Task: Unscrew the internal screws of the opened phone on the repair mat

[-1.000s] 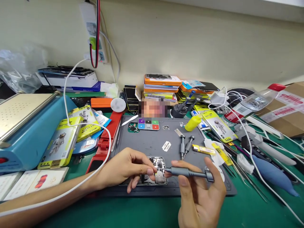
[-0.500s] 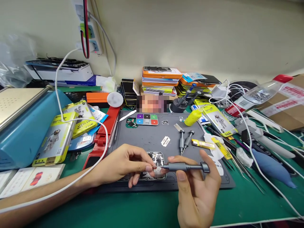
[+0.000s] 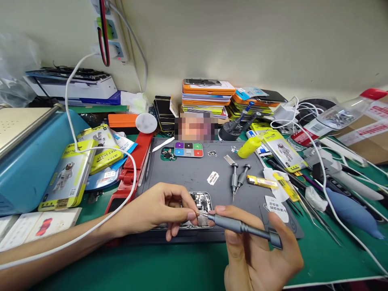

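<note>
My right hand [image 3: 257,258] grips a grey precision screwdriver [image 3: 242,227] and holds it nearly level, tip pointing left. My left hand [image 3: 157,210] pinches thumb and forefinger right at that tip; whatever sits between them is too small to make out. Both hands hover over an opened phone [image 3: 200,206] with its inner boards showing, lying on a grey work mat [image 3: 188,173]. Two more grey screwdrivers [image 3: 236,180] lie on the mat just beyond my right hand.
A small multicoloured parts tray [image 3: 188,149] sits at the mat's far edge. Red clamp tool [image 3: 133,173] and blue machine [image 3: 33,161] at left with yellow battery packs [image 3: 69,173]. White cable [image 3: 91,238] crosses my left arm. Tweezers, cables, a blue blower [image 3: 348,210] and a bottle [image 3: 336,117] crowd the right.
The screwdriver's back end has dropped, so it now slants down to the right. My right hand slid lower and right. The view shifted slightly; my left pinch stays at the tip.
</note>
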### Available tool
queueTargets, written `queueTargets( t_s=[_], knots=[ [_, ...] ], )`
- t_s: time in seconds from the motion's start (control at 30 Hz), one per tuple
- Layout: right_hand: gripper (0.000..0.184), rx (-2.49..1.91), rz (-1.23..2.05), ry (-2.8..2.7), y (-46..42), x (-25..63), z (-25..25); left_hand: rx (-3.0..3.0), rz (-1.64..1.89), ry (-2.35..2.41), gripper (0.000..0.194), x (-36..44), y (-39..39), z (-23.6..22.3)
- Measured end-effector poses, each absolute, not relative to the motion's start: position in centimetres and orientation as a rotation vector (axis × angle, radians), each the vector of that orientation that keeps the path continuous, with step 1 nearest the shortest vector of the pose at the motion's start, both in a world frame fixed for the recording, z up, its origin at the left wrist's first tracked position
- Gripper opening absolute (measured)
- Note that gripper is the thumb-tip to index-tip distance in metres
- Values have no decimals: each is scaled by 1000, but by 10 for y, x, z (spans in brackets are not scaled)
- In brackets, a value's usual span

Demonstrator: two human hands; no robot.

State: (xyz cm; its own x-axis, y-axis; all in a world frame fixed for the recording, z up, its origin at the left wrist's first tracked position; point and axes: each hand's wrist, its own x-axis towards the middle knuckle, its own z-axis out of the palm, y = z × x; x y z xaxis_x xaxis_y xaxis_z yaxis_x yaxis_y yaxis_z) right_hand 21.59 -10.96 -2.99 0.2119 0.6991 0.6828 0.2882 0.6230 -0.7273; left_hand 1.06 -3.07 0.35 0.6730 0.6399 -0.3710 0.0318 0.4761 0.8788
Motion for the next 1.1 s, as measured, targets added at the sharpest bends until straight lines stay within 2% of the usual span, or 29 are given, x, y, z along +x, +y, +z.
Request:
queueTargets(
  t_s=[0.4, 0.7, 0.9, 1.1],
  knots=[
    [68, -876, 400, -1296, -106, 210, -22, 989, 438, 691, 18, 9, -29, -1],
    [56, -902, 664, -1197, -112, 219, -21, 968, 413, 605, 12, 7, -32, -1],
    [53, -888, 679, -1171, -112, 218, -19, 938, 415, 570, 7, 7, -31, -1],
    [49, -903, 676, -1145, -113, 215, -20, 953, 402, 572, 12, 5, -33, -3]
  ],
)
